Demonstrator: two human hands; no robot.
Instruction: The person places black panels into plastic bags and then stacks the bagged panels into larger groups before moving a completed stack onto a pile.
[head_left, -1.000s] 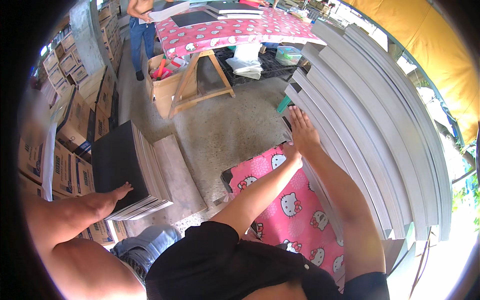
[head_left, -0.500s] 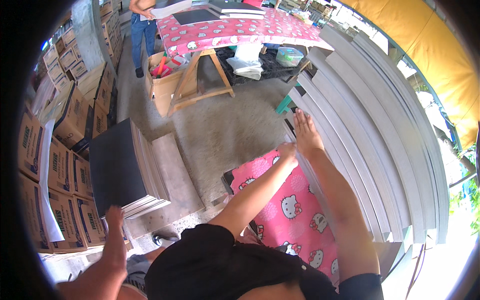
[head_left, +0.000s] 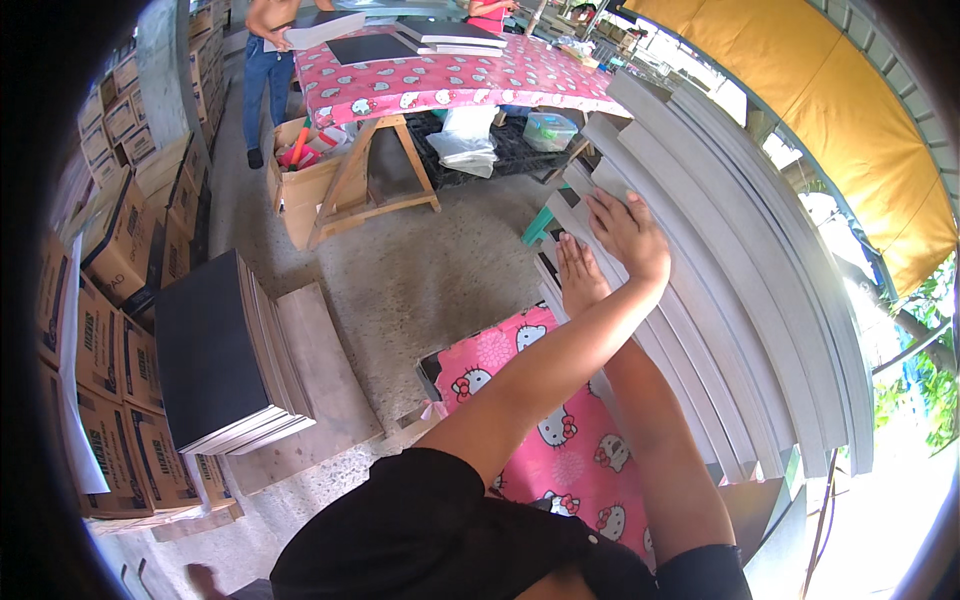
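My arms are crossed, the left forearm passing over the right. My left hand (head_left: 632, 240) lies with fingers spread on the fanned stack of grey boards (head_left: 740, 270) at my right. Just below and left of it, my right hand (head_left: 582, 282) rests flat near the end of the stack's nearest boards, fingers stretched out. Neither hand grips anything. Under my arms is a surface covered with a pink cartoon-print cloth (head_left: 490, 350). The stack leans in overlapping steps, its long edges curving in the view.
Left of me, black-topped boards (head_left: 210, 350) are piled on a wooden base (head_left: 325, 360), beside brown cartons (head_left: 100, 350). Ahead stands a pink-covered trestle table (head_left: 390, 85), with an open carton (head_left: 310, 195) beneath. A co-worker (head_left: 268, 70) holds a board there. Another person's hand (head_left: 203, 580) shows lower left.
My left hand has moved up and right, opening from a closed shape and crossing over my right arm. My right hand has shifted down and left. The other person's hand has left the black-topped pile.
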